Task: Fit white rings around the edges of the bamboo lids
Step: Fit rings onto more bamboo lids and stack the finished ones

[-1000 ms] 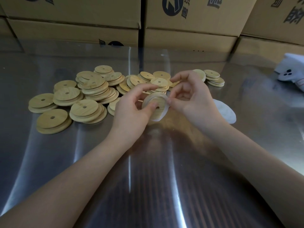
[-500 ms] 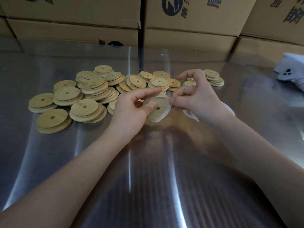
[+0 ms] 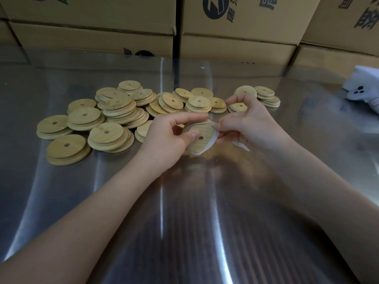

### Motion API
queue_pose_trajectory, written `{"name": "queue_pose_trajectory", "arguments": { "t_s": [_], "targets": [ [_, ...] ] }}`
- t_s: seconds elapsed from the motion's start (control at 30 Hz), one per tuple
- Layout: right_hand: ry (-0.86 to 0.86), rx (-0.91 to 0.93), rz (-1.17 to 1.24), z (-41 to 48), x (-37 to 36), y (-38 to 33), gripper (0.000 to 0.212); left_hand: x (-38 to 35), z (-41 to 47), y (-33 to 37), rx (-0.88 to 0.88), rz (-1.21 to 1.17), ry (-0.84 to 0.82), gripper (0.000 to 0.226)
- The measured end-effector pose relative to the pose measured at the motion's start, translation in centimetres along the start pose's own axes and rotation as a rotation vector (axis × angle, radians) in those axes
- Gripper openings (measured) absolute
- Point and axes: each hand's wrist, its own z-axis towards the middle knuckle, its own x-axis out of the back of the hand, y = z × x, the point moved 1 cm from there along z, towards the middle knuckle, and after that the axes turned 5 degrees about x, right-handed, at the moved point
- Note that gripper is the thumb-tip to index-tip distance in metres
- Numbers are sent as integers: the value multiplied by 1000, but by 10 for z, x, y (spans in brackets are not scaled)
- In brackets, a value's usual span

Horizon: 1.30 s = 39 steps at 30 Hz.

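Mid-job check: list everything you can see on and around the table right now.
Held lid: one, tan bamboo, above the table centre, between the hands.
White ring: one, white, partly stretched round the held lid's edge.
Loose lids: many, tan, piled on the table left of and behind the hands.
White strip: one visible, white, under the right hand, mostly hidden.
Table: one, shiny grey metal.
Cardboard boxes: several, brown, stacked along the back.
White item: one, white with dark dots, far right edge; unclear what.
Left hand: grips the held lid.
Right hand: pinches the white ring.
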Motion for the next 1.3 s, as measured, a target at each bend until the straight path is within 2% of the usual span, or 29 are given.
{"name": "queue_pose_trajectory", "arguments": {
  "t_s": [0.2,0.37,0.57,0.8,0.97,1.17,1.3],
  "targets": [
    [53,-88,46,2,1,1,47,-1,0,0,-20,54,-23,44],
    [70,-91,62,4,1,3,46,0,0,1,-18,75,-29,44],
    [8,-97,60,4,3,2,47,1,-1,0,8,11,-32,43],
    [-129,4,28,2,5,-4,46,-2,-4,0,146,-188,9,36],
    [-117,153,-203,0,5,-3,47,-3,-5,1,207,-233,4,33],
    [-79,267,-307,-3,-4,4,45,-1,-4,-4,204,-230,54,33],
    [-44,381,-335,-6,-10,6,44,0,-5,-3,91,-111,106,36]
  ]
}}
